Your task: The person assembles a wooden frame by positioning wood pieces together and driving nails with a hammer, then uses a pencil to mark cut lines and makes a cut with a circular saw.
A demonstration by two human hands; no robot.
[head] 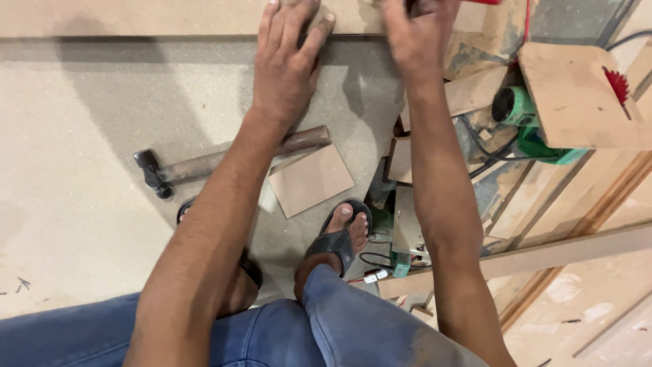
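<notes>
My left hand [288,64] lies flat at twelve o'clock, fingers spread wide and pressed down across the edge where a pale strip of board [136,17] meets the large speckled sheet [88,170] I am squatting on; the fingertips reach onto the strip and grip nothing. My right hand [414,34] is just beside it, toward one o'clock, the fingers curled over and cut off by the top of the view, with a bit of red [485,2] showing just past the knuckles; whether those fingers hold anything I cannot tell. Behind my left forearm, toward nine o'clock, a hammer [197,165] lies on the sheet, its dark head pointing to nine and its brown rusty handle running under my arm and out the other side. Touching the handle's far end, near the centre, rests a small square offcut of brown board [310,180], turned corner-down. My feet in black sandals [339,238] stand on the sheet at six o'clock, with my blue jeans [353,326] below them. At two o'clock a green power saw [526,119] sits partly under a wooden plate [570,95], a red toothed blade [618,83] poking through the plate's slot. Scraps of wood and black cables [485,153] crowd the gap between my right arm and the saw, and long timber battens [564,251] run off toward four o'clock.
</notes>
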